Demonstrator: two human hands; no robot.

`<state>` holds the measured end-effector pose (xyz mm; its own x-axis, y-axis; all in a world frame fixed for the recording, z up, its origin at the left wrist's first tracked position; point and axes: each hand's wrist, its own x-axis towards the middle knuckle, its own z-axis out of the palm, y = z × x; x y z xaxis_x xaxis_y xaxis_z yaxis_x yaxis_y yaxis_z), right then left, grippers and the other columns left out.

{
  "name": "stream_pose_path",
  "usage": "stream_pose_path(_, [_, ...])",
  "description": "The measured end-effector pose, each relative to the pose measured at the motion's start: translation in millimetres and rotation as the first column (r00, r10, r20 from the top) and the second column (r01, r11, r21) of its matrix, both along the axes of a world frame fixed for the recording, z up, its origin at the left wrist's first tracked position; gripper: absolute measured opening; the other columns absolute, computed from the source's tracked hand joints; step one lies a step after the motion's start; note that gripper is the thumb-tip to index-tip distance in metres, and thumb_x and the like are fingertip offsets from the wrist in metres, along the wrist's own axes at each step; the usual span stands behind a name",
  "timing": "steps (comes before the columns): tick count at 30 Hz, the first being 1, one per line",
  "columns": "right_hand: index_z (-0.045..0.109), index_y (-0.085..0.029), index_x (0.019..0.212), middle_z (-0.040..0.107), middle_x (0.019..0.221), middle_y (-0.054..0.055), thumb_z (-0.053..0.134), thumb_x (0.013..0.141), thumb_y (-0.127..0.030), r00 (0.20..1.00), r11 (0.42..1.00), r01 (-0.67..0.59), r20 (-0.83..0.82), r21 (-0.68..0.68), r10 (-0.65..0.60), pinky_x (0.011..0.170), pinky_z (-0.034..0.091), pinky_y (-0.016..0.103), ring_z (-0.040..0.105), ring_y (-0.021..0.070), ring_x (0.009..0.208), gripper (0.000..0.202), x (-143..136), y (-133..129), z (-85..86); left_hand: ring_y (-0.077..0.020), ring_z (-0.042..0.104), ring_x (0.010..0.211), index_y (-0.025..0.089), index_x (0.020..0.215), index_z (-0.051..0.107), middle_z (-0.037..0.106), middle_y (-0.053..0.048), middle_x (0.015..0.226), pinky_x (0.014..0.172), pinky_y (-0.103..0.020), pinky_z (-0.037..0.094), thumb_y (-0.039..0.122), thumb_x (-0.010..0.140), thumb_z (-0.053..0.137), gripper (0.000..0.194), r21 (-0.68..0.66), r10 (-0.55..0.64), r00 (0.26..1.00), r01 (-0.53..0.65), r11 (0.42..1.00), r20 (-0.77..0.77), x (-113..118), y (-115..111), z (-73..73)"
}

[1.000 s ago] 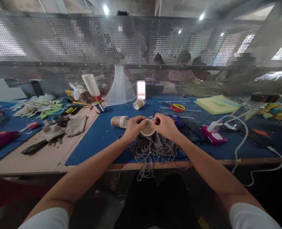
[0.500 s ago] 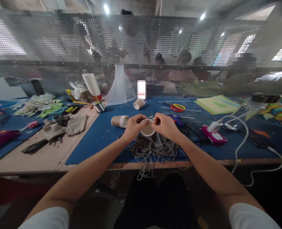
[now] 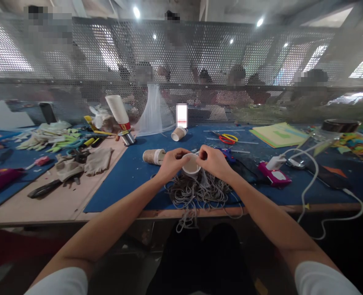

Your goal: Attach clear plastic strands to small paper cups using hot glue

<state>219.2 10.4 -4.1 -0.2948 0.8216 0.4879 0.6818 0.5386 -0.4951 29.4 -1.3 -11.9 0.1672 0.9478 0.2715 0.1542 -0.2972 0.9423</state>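
Both hands (image 3: 170, 164) (image 3: 214, 162) pinch the cup (image 3: 191, 165) in their fingers (image 3: 184, 157), long axis tilted, mouth up toward the camera.

Beyond the mesh panel (image 3: 193, 53), 1 dimly seen person (image 3: 48, 30) appears to have moved farther left.

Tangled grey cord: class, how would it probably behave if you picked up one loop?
The grey cord would probably hang floppy, since it lies in loose curves. One loop may drag others along, as the strands overlap. Some might slide off, since loops droop over the table's front edge.
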Motion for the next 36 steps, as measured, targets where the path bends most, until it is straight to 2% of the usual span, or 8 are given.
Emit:
stream_pose_path(3, [0.049,-0.022,0.071,0.056,0.066,-0.003,0.061,0.077,-0.023,1.0,1.0,0.003,-0.007,0.004,-0.003,0.061,0.031,0.026,0.048,0.0123,0.062,0.013,2.2,0.8,1.6,-0.0201,0.068,0.087,0.015,0.103,0.072,0.075,-0.007,0.096,0.081,-0.031,0.052,0.034,0.083,0.066,0.029,-0.014,-0.03,0.999,0.031,0.999,0.045,-0.9,-2.7,2.0])
stream_pose_path(6, [0.049,-0.022,0.071,0.056,0.067,-0.003,0.061,0.077,-0.023,0.999,0.999,0.029,-0.042,0.012,-0.029,0.061,0.031,0.026,0.048,0.0126,0.062,0.013,5.0,1.9,4.3,-0.023,0.067,0.103,0.017,0.115,0.069,0.073,-0.009,0.112,0.094,-0.036,0.05,0.038,0.085,0.067,0.037,-0.02,-0.123,0.989,0.125,0.992,0.085,-2.7,-5.1,5.0])
stream_pose_path(10, [0.05,-0.022,0.07,0.056,0.065,-0.003,0.061,0.077,-0.024,0.99,0.998,0.062,-0.123,-0.005,-0.062,0.061,0.033,0.027,0.049,0.0129,0.061,0.013,8.7,5.0,6.6,-0.027,0.06,0.122,0.023,0.138,0.054,0.061,-0.013,0.138,0.104,-0.042,0.047,0.033,0.072,0.082,0.072,-0.004,-0.288,0.956,0.288,0.957,0.051,-6.2,-7.6,9.0])
stream_pose_path(13, [0.05,-0.022,0.069,0.056,0.065,-0.003,0.062,0.077,-0.026,0.984,0.998,0.055,-0.171,-0.022,-0.058,0.062,0.034,0.027,0.051,0.0131,0.062,0.015,9.8,7.1,6.8,-0.0295,0.055,0.13,0.026,0.142,0.049,0.054,-0.013,0.145,0.11,-0.045,0.043,0.028,0.061,0.09,0.091,0.071,-0.331,0.944,0.33,0.941,-0.005,-7.8,-6.9,7.8])
stream_pose_path(18, [0.05,-0.022,0.069,0.056,0.065,-0.004,0.061,0.076,-0.027,0.98,0.999,0.033,-0.195,-0.039,-0.04,0.062,0.036,0.026,0.052,0.0135,0.062,0.014,8.6,7.5,6.6,-0.03,0.054,0.13,0.023,0.135,0.053,0.055,-0.013,0.14,0.111,-0.046,0.042,0.029,0.062,0.091,0.083,0.138,-0.296,0.955,0.296,0.945,-0.024,-7.4,-3.9,2.9])
stream_pose_path(29, [0.051,-0.023,0.07,0.057,0.066,-0.003,0.06,0.077,-0.03,0.977,1.0,0.017,-0.213,-0.016,-0.02,0.062,0.038,0.027,0.053,0.0151,0.062,0.013,6.2,7.6,4.8,-0.0273,0.058,0.123,0.023,0.133,0.05,0.06,-0.012,0.132,0.109,-0.044,0.042,0.029,0.058,0.094,0.088,0.128,-0.325,0.945,0.319,0.939,0.036,-6.0,-1.6,-3.9])
stream_pose_path(36, [0.052,-0.023,0.071,0.057,0.067,-0.003,0.06,0.077,-0.03,0.974,1.0,-0.008,-0.228,-0.015,0.005,0.062,0.039,0.027,0.053,0.0157,0.064,0.012,5.3,7.7,5.3,-0.0283,0.06,0.118,0.021,0.128,0.054,0.064,-0.012,0.128,0.104,-0.044,0.046,0.034,0.056,0.095,0.084,0.143,-0.237,0.971,0.229,0.963,0.041,-4.7,-2.4,-2.5])
